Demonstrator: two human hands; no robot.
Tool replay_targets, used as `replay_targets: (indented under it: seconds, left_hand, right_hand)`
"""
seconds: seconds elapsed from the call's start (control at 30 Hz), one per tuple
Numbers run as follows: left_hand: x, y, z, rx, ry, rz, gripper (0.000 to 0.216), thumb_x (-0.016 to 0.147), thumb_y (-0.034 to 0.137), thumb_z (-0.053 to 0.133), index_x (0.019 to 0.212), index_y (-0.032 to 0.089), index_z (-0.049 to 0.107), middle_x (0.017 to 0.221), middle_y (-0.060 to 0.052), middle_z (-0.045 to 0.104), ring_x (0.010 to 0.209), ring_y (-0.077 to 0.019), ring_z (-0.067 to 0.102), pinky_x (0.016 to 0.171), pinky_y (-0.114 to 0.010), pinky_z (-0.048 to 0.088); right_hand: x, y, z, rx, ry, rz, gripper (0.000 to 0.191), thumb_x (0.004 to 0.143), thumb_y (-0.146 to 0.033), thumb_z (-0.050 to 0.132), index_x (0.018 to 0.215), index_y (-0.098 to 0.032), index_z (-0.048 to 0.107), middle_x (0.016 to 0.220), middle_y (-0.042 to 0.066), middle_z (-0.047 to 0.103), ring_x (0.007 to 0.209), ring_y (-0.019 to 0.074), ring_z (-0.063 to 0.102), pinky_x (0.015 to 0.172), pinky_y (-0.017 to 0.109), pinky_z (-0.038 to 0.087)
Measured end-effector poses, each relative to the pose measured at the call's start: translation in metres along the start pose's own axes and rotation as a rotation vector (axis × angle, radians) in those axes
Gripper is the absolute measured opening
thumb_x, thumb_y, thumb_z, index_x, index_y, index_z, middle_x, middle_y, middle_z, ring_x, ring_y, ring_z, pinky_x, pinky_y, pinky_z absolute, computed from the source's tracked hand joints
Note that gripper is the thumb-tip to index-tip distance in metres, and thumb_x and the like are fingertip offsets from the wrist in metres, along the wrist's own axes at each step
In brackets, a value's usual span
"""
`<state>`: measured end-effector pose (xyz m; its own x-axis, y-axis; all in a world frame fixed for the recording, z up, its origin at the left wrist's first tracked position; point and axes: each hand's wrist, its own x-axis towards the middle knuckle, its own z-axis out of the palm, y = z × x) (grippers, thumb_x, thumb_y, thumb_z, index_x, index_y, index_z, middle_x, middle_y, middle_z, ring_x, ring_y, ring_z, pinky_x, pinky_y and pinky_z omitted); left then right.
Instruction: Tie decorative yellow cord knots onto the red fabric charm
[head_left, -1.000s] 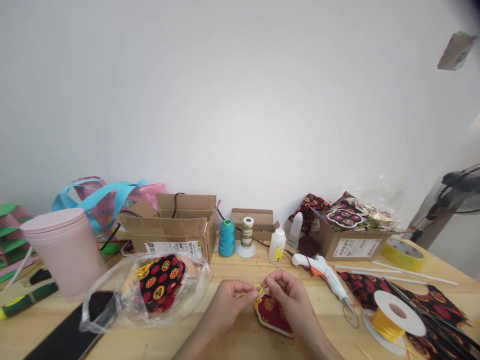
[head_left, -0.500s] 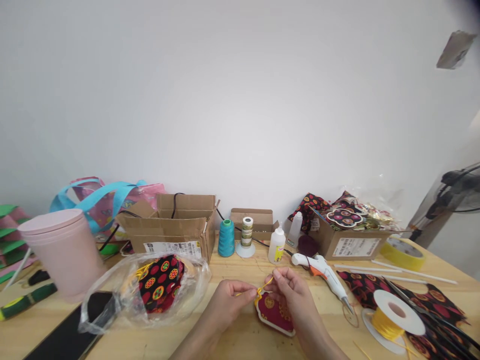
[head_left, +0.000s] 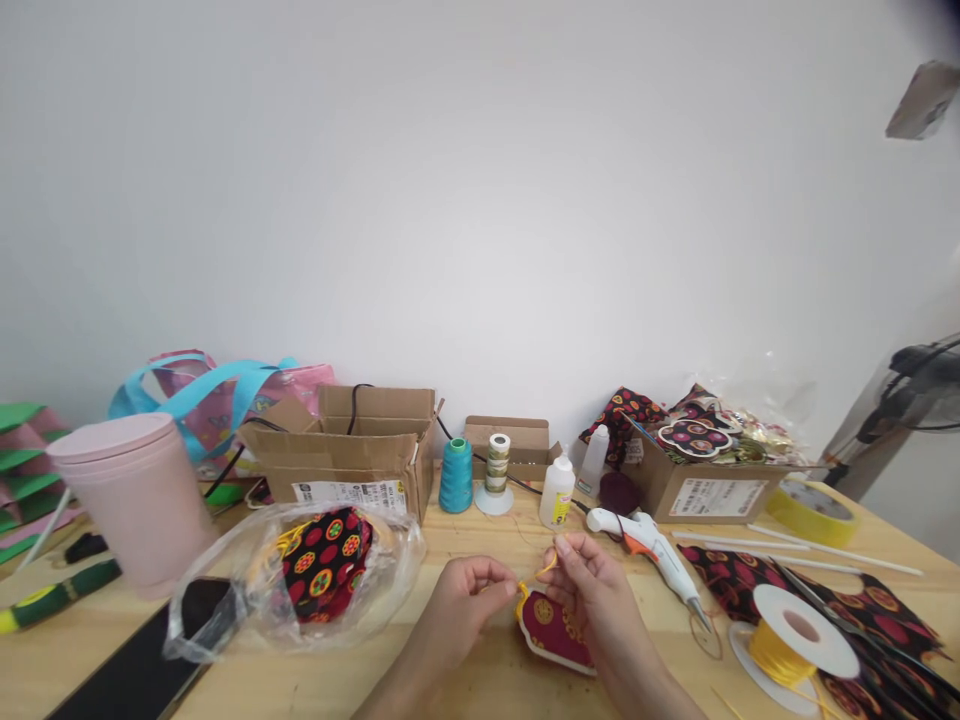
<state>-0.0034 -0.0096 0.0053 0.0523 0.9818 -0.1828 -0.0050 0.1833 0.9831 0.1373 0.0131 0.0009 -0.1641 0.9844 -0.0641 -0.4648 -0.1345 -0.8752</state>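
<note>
A dark red fabric pouch with gold round motifs and a pale edge lies on the table below my hands. Yellow cord is attached at its upper left corner. The thumb and forefinger of my left hand are pinched together at the cord beside that corner. My right hand pinches the cord's other stretch between thumb and forefinger, a little higher. Its lower fingers cover the pouch's right side. Between the two hands the cord bends in a short slack curve.
A spool of yellow cord and patterned fabric lie right, near a glue gun. Glue bottle and teal thread cone stand behind. Left are a plastic bag, phone and pink lidded cup.
The cord, drawn fairly straight between my hands through a small knot before, now hangs slacker and curved. My left fingertips sit closer to the pouch corner. The whole view has shifted slightly.
</note>
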Motion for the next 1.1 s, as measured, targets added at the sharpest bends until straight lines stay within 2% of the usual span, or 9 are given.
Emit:
replay_targets:
  seconds: [0.07, 0.13, 0.23, 0.57, 0.8, 0.9, 1.0, 1.1]
  left_hand:
    - [0.000, 0.000, 0.000, 0.002, 0.007, 0.055, 0.023, 0.058, 0.036, 0.060, 0.062, 0.013, 0.059, 0.038, 0.009, 0.042, 0.034, -0.0036, 0.031, 0.035, -0.017, 0.022]
    - [0.000, -0.002, 0.000, 0.000, -0.003, 0.091, 0.023, 0.056, 0.033, 0.063, 0.064, 0.012, 0.061, 0.047, 0.004, 0.055, 0.044, -0.0068, 0.044, 0.045, -0.019, 0.033]
    - [0.000, -0.007, -0.002, -0.044, -0.054, 0.073, 0.027, 0.052, 0.029, 0.068, 0.070, 0.011, 0.062, 0.063, -0.002, 0.064, 0.060, -0.0131, 0.055, 0.060, -0.024, 0.040]
    - [-0.001, -0.005, 0.002, 0.018, -0.046, 0.097, 0.013, 0.057, 0.023, 0.062, 0.062, 0.011, 0.064, 0.060, -0.002, 0.067, 0.058, -0.0144, 0.056, 0.056, -0.023, 0.040]
    - [-0.002, 0.000, 0.003, 0.058, -0.004, 0.118, 0.015, 0.056, 0.025, 0.063, 0.056, 0.010, 0.064, 0.053, -0.002, 0.064, 0.053, -0.0135, 0.053, 0.053, -0.023, 0.036]
    - [-0.003, 0.000, 0.003, 0.036, 0.032, 0.100, 0.014, 0.054, 0.025, 0.064, 0.054, 0.011, 0.063, 0.048, 0.001, 0.061, 0.050, -0.0117, 0.049, 0.051, -0.022, 0.034]
    - [-0.003, -0.001, 0.004, -0.001, -0.001, 0.108, 0.015, 0.054, 0.025, 0.064, 0.053, 0.011, 0.061, 0.048, 0.001, 0.060, 0.050, -0.0112, 0.048, 0.051, -0.022, 0.034]
    - [-0.004, -0.003, 0.005, -0.034, -0.050, 0.123, 0.016, 0.056, 0.027, 0.063, 0.056, 0.011, 0.061, 0.051, 0.000, 0.061, 0.050, -0.0111, 0.049, 0.051, -0.022, 0.034]
  right_hand:
    - [0.000, -0.001, 0.000, 0.029, 0.010, 0.042, 0.021, 0.061, -0.031, 0.065, 0.063, -0.015, 0.050, 0.059, -0.004, 0.059, 0.052, 0.0079, 0.058, 0.047, 0.015, 0.044]
    - [0.000, -0.001, 0.000, 0.044, 0.011, 0.063, 0.021, 0.061, -0.030, 0.065, 0.064, -0.015, 0.050, 0.059, -0.003, 0.059, 0.051, 0.0077, 0.058, 0.046, 0.014, 0.044]
    - [0.000, -0.001, 0.001, 0.056, 0.007, 0.071, 0.020, 0.063, -0.028, 0.064, 0.065, -0.015, 0.049, 0.059, -0.003, 0.059, 0.050, 0.0071, 0.057, 0.044, 0.013, 0.043]
    - [-0.001, 0.001, 0.003, 0.026, -0.032, 0.054, 0.023, 0.063, -0.031, 0.064, 0.064, -0.014, 0.049, 0.058, -0.002, 0.059, 0.048, 0.0071, 0.057, 0.044, 0.014, 0.043]
    - [-0.004, 0.005, 0.006, -0.053, -0.171, 0.001, 0.022, 0.066, -0.031, 0.061, 0.065, -0.014, 0.048, 0.051, -0.002, 0.058, 0.041, 0.0075, 0.053, 0.038, 0.015, 0.039]
    - [-0.002, 0.002, 0.003, 0.036, -0.059, 0.006, 0.019, 0.063, -0.029, 0.064, 0.062, -0.015, 0.050, 0.055, -0.003, 0.057, 0.045, 0.0064, 0.054, 0.043, 0.014, 0.043]
    - [0.002, -0.001, -0.002, 0.139, 0.066, 0.036, 0.016, 0.059, -0.025, 0.067, 0.060, -0.017, 0.053, 0.056, -0.005, 0.056, 0.050, 0.0058, 0.055, 0.047, 0.012, 0.045]
    - [0.004, 0.000, -0.005, 0.190, 0.099, 0.083, 0.013, 0.059, -0.023, 0.067, 0.057, -0.018, 0.054, 0.055, -0.005, 0.056, 0.049, 0.0059, 0.055, 0.046, 0.012, 0.047]
